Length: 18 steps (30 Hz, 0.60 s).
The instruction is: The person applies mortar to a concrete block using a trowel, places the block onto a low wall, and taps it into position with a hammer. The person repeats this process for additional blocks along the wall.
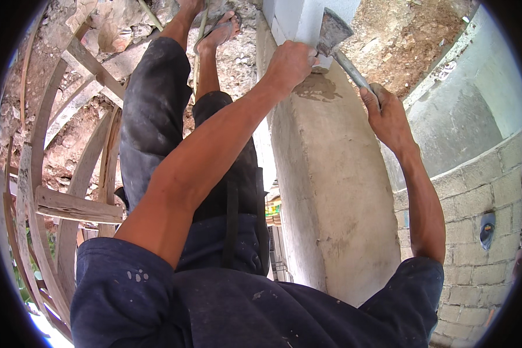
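My right hand [388, 115] is wrapped round the handle of a hatchet [335, 33] with a broad, worn, grey blade. The hatchet's head lies right beside my left hand [290, 65], against the pale block column [303, 20]. The fingers of my left hand are closed at the column's lower corner; what they hold, if anything, is hidden. Below both hands runs a long plastered concrete wall top [348, 174], with a dark damp patch [319, 88] near the column's foot.
Rough timber poles and planks [78, 206] form a frame at the left. Rubble ground [214, 64] lies under my sandalled feet [220, 30]. At the right stand a block wall [475, 203] and a smooth plastered surface [452, 116]; more dirt [400, 40] lies beyond the column.
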### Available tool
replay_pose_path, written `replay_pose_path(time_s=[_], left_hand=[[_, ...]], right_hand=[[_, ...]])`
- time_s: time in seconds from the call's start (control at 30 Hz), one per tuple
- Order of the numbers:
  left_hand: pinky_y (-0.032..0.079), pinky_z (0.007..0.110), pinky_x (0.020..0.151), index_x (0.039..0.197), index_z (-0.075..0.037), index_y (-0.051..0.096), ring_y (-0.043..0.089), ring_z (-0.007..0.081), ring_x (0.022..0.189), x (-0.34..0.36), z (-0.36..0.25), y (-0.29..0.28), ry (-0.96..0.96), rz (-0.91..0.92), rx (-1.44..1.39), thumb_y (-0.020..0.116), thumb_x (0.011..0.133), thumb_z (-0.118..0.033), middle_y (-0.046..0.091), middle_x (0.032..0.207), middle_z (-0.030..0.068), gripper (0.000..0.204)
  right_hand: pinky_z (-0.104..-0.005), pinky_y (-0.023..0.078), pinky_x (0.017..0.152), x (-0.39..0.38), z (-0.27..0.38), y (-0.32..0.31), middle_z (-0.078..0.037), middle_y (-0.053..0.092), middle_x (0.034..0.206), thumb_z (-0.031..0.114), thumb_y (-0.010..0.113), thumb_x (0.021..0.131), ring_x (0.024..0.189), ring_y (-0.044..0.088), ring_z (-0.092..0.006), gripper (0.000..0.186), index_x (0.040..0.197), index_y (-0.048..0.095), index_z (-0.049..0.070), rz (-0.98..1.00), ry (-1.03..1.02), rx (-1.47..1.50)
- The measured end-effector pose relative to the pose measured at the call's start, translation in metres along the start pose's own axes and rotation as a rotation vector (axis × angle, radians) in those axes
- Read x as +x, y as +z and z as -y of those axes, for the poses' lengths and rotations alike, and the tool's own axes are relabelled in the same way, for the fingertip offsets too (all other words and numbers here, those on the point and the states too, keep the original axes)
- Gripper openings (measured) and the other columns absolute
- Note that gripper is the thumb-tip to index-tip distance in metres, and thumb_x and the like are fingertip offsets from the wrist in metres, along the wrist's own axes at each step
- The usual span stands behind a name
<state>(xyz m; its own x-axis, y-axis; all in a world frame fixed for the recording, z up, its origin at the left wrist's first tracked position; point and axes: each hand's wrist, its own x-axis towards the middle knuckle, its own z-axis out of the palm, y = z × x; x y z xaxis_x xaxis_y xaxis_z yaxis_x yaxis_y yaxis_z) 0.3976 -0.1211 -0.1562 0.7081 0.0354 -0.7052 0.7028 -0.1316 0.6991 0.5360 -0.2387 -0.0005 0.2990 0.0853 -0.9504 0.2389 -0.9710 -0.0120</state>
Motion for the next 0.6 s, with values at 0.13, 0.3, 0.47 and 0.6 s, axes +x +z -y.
replay_pose_path(time_s=[0.13, 0.3, 0.47, 0.6], left_hand=[[0.047, 0.043, 0.065, 0.079, -0.002, 0.067, 0.059, 0.0379, 0.065, 0.000, 0.009, 0.009, 0.033, -0.060, 0.009, 0.067, 0.084, -0.022, 0.061, 0.069, 0.0203, 0.021], [0.047, 0.043, 0.063, 0.077, -0.002, 0.068, 0.059, 0.0358, 0.062, 0.000, 0.000, -0.003, 0.006, -0.042, -0.089, 0.067, 0.084, -0.026, 0.061, 0.065, 0.0181, 0.025], [0.052, 0.043, 0.068, 0.077, -0.007, 0.072, 0.064, 0.0353, 0.069, 0.001, -0.004, -0.006, -0.090, -0.017, -0.117, 0.071, 0.083, -0.026, 0.064, 0.067, 0.0176, 0.020], [0.051, 0.043, 0.067, 0.078, -0.008, 0.073, 0.064, 0.0349, 0.068, 0.002, -0.004, -0.004, -0.064, -0.026, -0.065, 0.071, 0.082, -0.026, 0.064, 0.067, 0.0175, 0.019]], right_hand=[[-0.0443, 0.044, 0.066, 0.000, 0.000, -0.001, -0.022, 0.059, 0.075, 0.038, 0.045, 0.099, 0.072, 0.060, -0.0371, 0.040, 0.093, 0.056, 0.000, -0.023, -0.040, 0.091], [-0.0462, 0.044, 0.068, -0.007, 0.006, -0.011, -0.022, 0.059, 0.075, 0.038, 0.044, 0.100, 0.072, 0.059, -0.0390, 0.041, 0.092, 0.056, -0.001, -0.100, -0.007, 0.262], [-0.0468, 0.044, 0.068, -0.001, -0.002, 0.000, -0.023, 0.059, 0.076, 0.036, 0.044, 0.100, 0.074, 0.059, -0.0408, 0.039, 0.092, 0.055, -0.001, -0.044, -0.016, 0.051], [-0.0469, 0.044, 0.069, -0.001, -0.003, 0.004, -0.024, 0.059, 0.076, 0.036, 0.045, 0.099, 0.074, 0.058, -0.0417, 0.040, 0.093, 0.056, -0.002, -0.046, -0.058, 0.106]])
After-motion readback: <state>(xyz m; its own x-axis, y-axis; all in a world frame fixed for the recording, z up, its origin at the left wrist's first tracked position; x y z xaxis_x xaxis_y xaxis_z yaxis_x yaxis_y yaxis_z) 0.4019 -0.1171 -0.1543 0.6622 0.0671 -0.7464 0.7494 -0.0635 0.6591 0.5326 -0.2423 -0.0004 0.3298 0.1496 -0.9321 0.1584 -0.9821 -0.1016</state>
